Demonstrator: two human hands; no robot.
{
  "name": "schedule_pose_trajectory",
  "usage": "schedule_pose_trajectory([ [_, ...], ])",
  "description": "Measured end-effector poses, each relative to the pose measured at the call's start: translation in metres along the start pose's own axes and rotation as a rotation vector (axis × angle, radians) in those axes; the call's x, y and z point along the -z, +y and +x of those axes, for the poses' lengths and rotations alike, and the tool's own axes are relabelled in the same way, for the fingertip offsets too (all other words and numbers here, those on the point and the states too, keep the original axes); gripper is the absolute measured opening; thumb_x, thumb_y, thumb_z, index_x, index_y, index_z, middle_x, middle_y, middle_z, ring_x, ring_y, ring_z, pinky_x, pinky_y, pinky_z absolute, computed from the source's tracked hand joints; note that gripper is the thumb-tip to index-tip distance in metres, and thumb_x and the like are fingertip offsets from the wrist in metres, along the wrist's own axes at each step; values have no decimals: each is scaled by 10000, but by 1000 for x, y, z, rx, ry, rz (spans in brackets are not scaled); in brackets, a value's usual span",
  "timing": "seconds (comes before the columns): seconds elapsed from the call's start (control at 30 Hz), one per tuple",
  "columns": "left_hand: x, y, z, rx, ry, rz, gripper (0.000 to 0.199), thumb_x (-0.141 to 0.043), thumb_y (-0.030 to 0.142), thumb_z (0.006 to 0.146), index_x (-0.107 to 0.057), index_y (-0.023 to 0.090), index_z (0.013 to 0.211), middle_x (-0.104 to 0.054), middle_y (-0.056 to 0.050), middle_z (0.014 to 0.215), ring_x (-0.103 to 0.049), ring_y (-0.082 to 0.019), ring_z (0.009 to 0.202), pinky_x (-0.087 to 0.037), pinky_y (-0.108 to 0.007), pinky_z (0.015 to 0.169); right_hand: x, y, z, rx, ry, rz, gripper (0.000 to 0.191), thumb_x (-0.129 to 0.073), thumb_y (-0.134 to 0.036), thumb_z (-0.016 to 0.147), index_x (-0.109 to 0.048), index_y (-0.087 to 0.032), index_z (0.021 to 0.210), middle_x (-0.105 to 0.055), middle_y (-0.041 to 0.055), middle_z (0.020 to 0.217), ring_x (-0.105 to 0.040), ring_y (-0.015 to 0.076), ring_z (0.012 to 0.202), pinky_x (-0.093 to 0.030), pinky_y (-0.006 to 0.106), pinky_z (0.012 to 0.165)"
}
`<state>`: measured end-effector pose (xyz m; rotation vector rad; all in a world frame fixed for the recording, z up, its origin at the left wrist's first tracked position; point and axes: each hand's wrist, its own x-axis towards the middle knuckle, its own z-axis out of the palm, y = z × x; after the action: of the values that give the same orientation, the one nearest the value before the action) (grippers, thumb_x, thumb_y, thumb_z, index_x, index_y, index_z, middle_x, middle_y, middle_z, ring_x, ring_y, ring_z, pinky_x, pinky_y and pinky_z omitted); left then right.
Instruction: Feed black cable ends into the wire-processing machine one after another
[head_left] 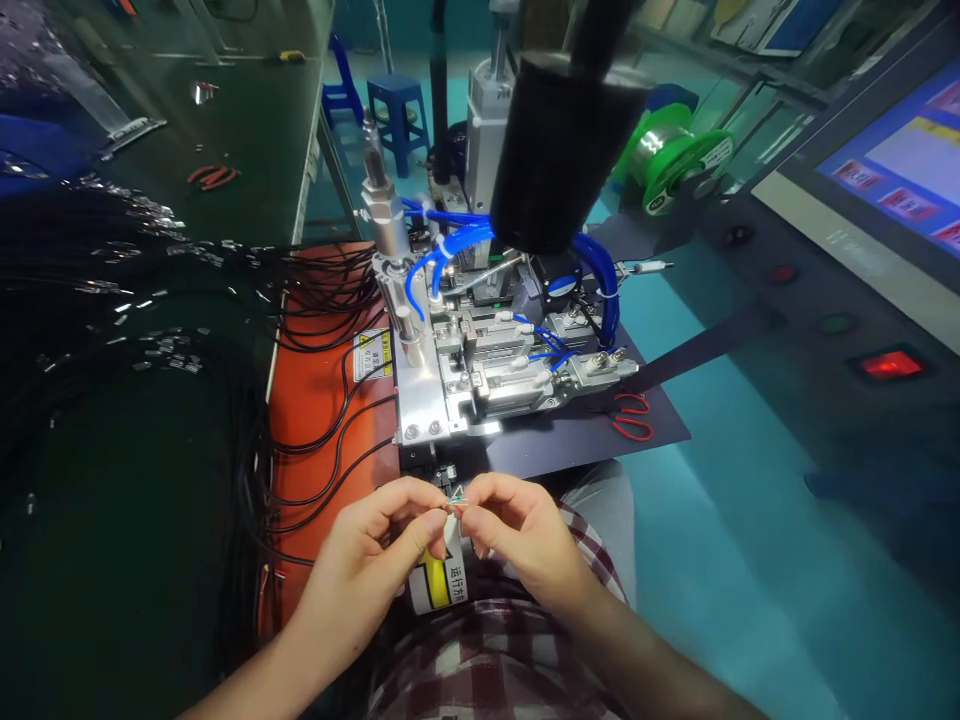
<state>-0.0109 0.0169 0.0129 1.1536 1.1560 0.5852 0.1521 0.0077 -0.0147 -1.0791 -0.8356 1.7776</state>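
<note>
Before the machine [510, 350], my left hand [375, 545] and right hand [525, 530] pinch thin coloured wires [457, 501] between thumbs and fingers. Right of the machine, red-handled scissors [619, 416] lie near the dark plate's [540, 447] edge, with floor [727, 490] stretching beyond. Behind the machine, rightward, a green spool [684, 158] holds silvery wire [663, 132].

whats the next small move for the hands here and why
Probably ease the thin coloured wires gently apart: the left hand and right hand meet at them, thumbs and forefingers pinching, and the strands appear bunched close together.
</note>
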Motion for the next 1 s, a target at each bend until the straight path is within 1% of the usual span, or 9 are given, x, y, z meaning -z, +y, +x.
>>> schedule_pose_trajectory([
  [0.17, -3, 2, 0, -92, 70, 126, 112, -556, 289, 859, -610, 201, 901, -592, 7, 775, -529, -125, 698, -428, -213, 624, -6, 7, -6, 56, 90, -120, 133, -645, -262, 776, -579, -166, 713, -498, -46, 613, -409, 79, 531, -350, 208, 509],
  [0.27, -3, 7, 1, -20, 30, 99, 150, -567, 328, 852, -618, 198, 909, -565, 15, 732, -476, -102, 603, -391, -200, 548, -6, 10, -7, 72, 101, -171, 111, -613, -226, 799, -569, -170, 713, -485, -48, 614, -403, 83, 536, -348, 212, 511],
  [0.37, -1, 9, 2, 93, -13, -21, 194, -593, 383, 832, -611, 192, 863, -493, 50, 599, -367, -65, 476, -284, -183, 438, -5, 11, -7, 140, 87, -254, 86, -601, -173, 801, -581, -174, 717, -512, -34, 658, -446, 99, 590, -377, 224, 562],
  [0.47, -2, 6, 2, 160, -15, -129, 223, -601, 409, 827, -573, 188, 817, -437, 71, 507, -306, -57, 444, -214, -180, 418, -5, 10, -7, 197, 80, -323, 92, -590, -144, 799, -580, -175, 712, -528, -24, 685, -471, 112, 629, -388, 233, 593],
  [0.53, -5, 0, 1, 158, 17, -205, 229, -591, 411, 838, -542, 189, 807, -394, 82, 486, -278, -58, 455, -206, -179, 432, -8, 9, -8, 204, 93, -345, 103, -580, -146, 805, -571, -173, 706, -525, -23, 680, -468, 114, 625, -386, 235, 587],
  [0.63, -10, -8, -1, 116, 81, -306, 229, -587, 390, 849, -510, 185, 781, -381, 75, 575, -277, -63, 518, -243, -178, 479, -15, 12, -11, 205, 145, -364, 121, -567, -152, 812, -558, -168, 692, -514, -23, 669, -462, 114, 616, -388, 235, 583],
  [0.77, -14, -12, -2, 93, 142, -334, 230, -595, 369, 846, -502, 176, 761, -395, 61, 658, -286, -69, 567, -265, -182, 512, -26, 17, -12, 221, 202, -356, 139, -554, -152, 811, -546, -165, 673, -518, -22, 648, -470, 115, 605, -398, 236, 584],
  [0.93, -10, -8, 1, 153, 47, -343, 204, -607, 372, 834, -534, 181, 830, -379, 76, 569, -277, -66, 525, -234, -176, 481, -25, 18, -9, 204, 222, -365, 138, -555, -173, 812, -552, -163, 675, -547, -11, 655, -493, 122, 613, -413, 244, 598],
  [1.0, -9, -8, 2, 164, 42, -319, 198, -637, 354, 810, -548, 179, 838, -377, 83, 535, -275, -61, 498, -216, -177, 460, -23, 17, -9, 207, 229, -379, 139, -557, -184, 814, -553, -164, 677, -542, -13, 656, -491, 122, 614, -412, 243, 595],
])
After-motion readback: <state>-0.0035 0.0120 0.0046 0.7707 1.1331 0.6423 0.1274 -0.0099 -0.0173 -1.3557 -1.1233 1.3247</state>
